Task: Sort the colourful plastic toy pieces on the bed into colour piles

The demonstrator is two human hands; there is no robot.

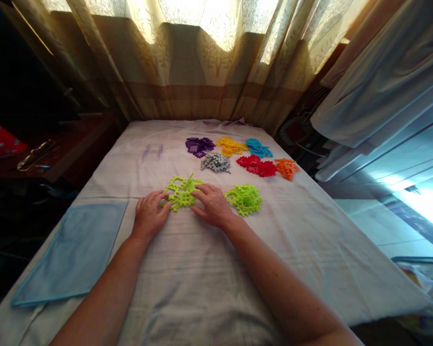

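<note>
A light-blue pad (75,250) lay at near left. Beyond its near edge, the left hand (149,215) and right hand (214,206) flanked loose lime-green pieces (184,198), which lay directly between them, touching both, with no single long axis. The right thumb and fingers stood spread; whether the left pinched a piece could not be told. A second lime-green heap (247,199) lay just right of the right hand; grey pieces (216,163) lay farther off.

I am in what looks like a home: sunlit patterned curtains (182,62) hang ahead of me, a creased pale cloth (191,274) spreads before me, and dark wooden furniture (90,139) stands to my left.
</note>
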